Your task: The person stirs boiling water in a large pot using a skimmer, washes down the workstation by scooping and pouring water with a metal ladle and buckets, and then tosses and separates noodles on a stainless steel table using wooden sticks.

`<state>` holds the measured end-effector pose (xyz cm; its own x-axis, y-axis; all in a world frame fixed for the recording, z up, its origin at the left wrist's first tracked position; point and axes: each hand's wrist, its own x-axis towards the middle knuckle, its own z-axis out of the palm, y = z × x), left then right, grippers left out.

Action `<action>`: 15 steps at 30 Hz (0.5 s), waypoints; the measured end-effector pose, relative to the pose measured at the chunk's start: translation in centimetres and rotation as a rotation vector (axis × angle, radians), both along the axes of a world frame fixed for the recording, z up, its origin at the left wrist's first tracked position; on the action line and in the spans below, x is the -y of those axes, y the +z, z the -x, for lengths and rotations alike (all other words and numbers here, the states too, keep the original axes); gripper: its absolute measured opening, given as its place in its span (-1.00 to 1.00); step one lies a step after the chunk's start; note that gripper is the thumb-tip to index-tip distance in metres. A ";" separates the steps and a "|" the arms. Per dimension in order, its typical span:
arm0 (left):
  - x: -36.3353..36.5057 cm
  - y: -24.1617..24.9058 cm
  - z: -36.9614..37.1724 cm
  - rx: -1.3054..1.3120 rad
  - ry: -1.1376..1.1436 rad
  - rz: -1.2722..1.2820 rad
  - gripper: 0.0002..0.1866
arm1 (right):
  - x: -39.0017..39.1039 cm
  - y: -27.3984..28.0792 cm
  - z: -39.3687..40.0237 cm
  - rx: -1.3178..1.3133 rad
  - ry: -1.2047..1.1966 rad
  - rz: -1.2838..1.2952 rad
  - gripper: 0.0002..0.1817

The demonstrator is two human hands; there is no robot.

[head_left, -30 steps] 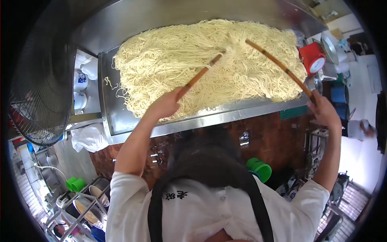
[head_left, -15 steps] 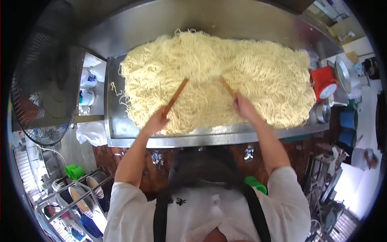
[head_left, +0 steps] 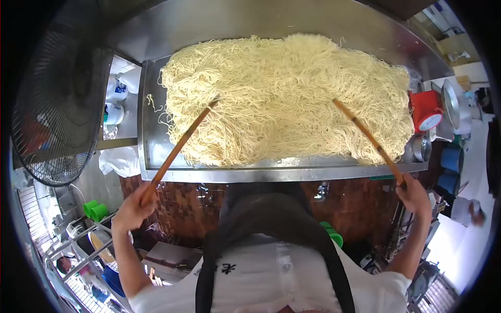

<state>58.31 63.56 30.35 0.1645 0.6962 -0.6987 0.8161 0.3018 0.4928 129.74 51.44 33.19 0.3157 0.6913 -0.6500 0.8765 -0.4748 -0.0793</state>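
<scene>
A wide heap of pale noodles (head_left: 282,104) covers most of a shallow steel tray (head_left: 292,175). My left hand (head_left: 134,209), closed and held out beyond the tray's near edge, grips the lower end of a long wooden stick (head_left: 180,146). The tip of that stick reaches the left part of the heap. On the other side, my right hand (head_left: 414,195) has its fingers wrapped round a second wooden stick (head_left: 368,135). This one slants across the near rim, its tip over the right part of the noodles.
Left of the tray stands a caged fan (head_left: 55,115), with white buckets (head_left: 114,112) beside it. A red scale (head_left: 425,110) and a metal bowl (head_left: 420,148) are at the right end. Another person (head_left: 466,211) is at the far right.
Both hands have drawn back toward me and spread apart, still holding the sticks. The stick tips have moved outward from the heap's middle, and more of each stick shows.
</scene>
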 end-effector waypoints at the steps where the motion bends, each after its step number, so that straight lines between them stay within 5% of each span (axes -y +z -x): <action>1: 1.0 1.1 0.6 -0.016 -0.113 -0.112 -0.33 | -0.6 -1.0 1.5 -0.086 0.057 -0.016 -0.67; 3: 0.6 -1.3 -3.2 -0.171 -0.181 -0.079 -0.30 | -2.4 -10.2 3.9 -0.215 0.302 -0.123 -0.59; 4: 0.4 -6.9 -3.3 -0.203 -0.229 -0.135 -0.31 | -5.7 -16.0 7.0 -0.217 0.132 0.008 -0.57; 5: -1.4 -11.5 -5.8 -0.312 -0.150 -0.051 -0.32 | -8.7 -22.8 10.0 -0.309 0.158 -0.151 -0.59; 6: -2.5 -19.4 -5.3 -0.200 -0.196 -0.199 -0.35 | -11.5 -29.0 14.1 -0.412 0.272 -0.578 -0.65; 9: -7.9 -20.0 -13.3 0.294 -0.010 -0.118 -0.46 | -19.9 -26.2 25.3 -0.559 0.048 -0.517 -0.70; 12: -7.4 -17.5 -10.6 0.386 0.036 -0.019 -0.39 | -17.6 -23.0 27.1 -0.557 -0.057 -0.486 -0.68; 14: -5.1 -19.7 -6.9 0.334 -0.029 0.024 -0.37 | -11.8 -26.5 26.4 -0.524 -0.133 -0.449 -0.67; 15: -3.6 -25.0 -6.2 0.425 -0.033 -0.130 -0.39 | -10.2 -28.2 28.1 -0.518 -0.133 -0.501 -0.67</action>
